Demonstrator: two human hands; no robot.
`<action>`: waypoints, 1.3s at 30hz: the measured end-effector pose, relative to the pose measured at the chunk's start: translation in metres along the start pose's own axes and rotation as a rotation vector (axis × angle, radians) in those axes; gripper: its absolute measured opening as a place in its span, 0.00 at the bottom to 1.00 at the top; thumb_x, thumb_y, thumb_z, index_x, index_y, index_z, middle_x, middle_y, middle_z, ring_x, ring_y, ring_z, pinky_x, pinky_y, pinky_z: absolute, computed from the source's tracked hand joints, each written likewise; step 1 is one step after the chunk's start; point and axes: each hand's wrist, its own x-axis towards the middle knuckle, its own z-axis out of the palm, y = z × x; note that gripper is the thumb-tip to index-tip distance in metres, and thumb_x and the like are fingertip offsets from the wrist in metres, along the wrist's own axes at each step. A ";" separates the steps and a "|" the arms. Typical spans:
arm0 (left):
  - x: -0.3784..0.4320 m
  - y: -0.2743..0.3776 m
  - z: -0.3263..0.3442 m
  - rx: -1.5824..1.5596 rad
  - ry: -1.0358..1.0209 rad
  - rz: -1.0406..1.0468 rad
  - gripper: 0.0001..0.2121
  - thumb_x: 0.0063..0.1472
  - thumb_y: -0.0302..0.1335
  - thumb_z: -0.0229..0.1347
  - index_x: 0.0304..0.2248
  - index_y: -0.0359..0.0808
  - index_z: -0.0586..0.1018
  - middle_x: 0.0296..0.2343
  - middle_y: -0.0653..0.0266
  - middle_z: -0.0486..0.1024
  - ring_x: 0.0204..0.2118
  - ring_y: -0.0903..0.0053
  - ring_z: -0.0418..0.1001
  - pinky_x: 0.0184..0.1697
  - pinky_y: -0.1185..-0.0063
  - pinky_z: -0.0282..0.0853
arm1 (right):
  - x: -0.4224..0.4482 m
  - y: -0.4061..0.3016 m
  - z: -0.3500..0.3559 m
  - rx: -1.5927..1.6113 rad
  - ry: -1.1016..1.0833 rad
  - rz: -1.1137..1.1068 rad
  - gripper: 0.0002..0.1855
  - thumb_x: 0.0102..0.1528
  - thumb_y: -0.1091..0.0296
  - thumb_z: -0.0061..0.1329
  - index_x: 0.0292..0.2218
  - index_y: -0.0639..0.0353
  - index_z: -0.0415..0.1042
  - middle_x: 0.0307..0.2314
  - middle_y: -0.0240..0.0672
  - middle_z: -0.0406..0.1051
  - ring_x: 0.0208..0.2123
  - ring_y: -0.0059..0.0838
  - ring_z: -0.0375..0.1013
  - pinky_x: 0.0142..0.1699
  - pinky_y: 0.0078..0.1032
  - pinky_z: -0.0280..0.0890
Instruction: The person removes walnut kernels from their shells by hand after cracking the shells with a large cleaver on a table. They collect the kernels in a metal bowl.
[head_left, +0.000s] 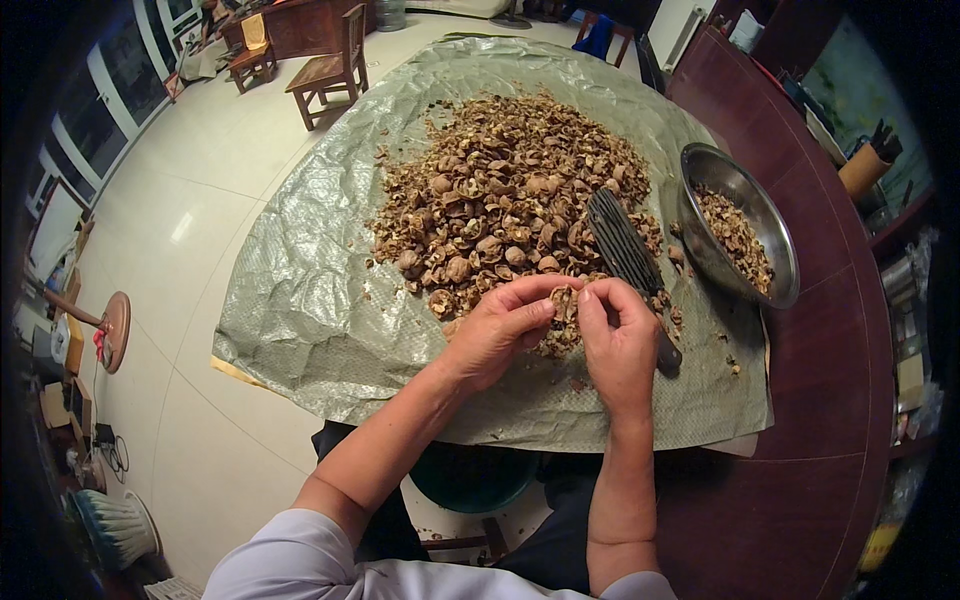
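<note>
Both hands meet over the near edge of a heap of cracked walnuts and shells (510, 187). A piece of walnut (564, 304), its hollow inner side showing, is pinched between my left hand (504, 322) and my right hand (616, 322). My left thumb and fingers grip its left side. The right fingertips hold its upper right edge. Just beyond my right hand, a black ridged flat tool (622, 236) lies on the heap, its dark handle passing partly behind that hand. To the right, a tilted stainless steel bowl (694, 247) contains broken walnut pieces (731, 232).
A crinkled grey-green woven plastic sheet (300, 292) lies under the heap on a dark red table (817, 375). Below its near edge, a dark green basin (476, 480) sits between my legs. Wooden chairs (324, 71) stand on the tiled floor at far left.
</note>
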 end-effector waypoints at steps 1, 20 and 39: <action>0.000 0.000 0.000 -0.003 -0.004 -0.018 0.16 0.55 0.30 0.50 0.43 0.35 0.69 0.23 0.77 0.65 0.20 0.92 0.55 0.20 0.91 0.48 | 0.000 0.002 0.000 -0.019 -0.003 -0.002 0.05 0.49 0.74 0.45 0.23 0.65 0.66 0.18 0.36 0.64 0.18 0.23 0.62 0.23 0.22 0.58; 0.005 0.000 -0.010 -0.537 -0.009 -0.126 0.16 0.56 0.23 0.42 0.46 0.37 0.63 0.33 0.62 0.70 0.18 0.89 0.57 0.20 0.91 0.57 | 0.014 0.036 -0.044 -0.773 -0.001 0.143 0.31 0.40 0.67 0.55 0.46 0.59 0.60 0.37 0.46 0.65 0.40 0.45 0.65 0.44 0.34 0.60; 0.002 0.006 -0.002 -0.040 0.105 0.045 0.13 0.57 0.26 0.43 0.43 0.36 0.67 0.26 0.71 0.66 0.23 0.89 0.61 0.22 0.91 0.56 | -0.009 -0.023 -0.020 0.583 0.163 0.153 0.03 0.49 0.76 0.46 0.28 0.64 0.66 0.18 0.28 0.66 0.15 0.14 0.61 0.20 0.13 0.57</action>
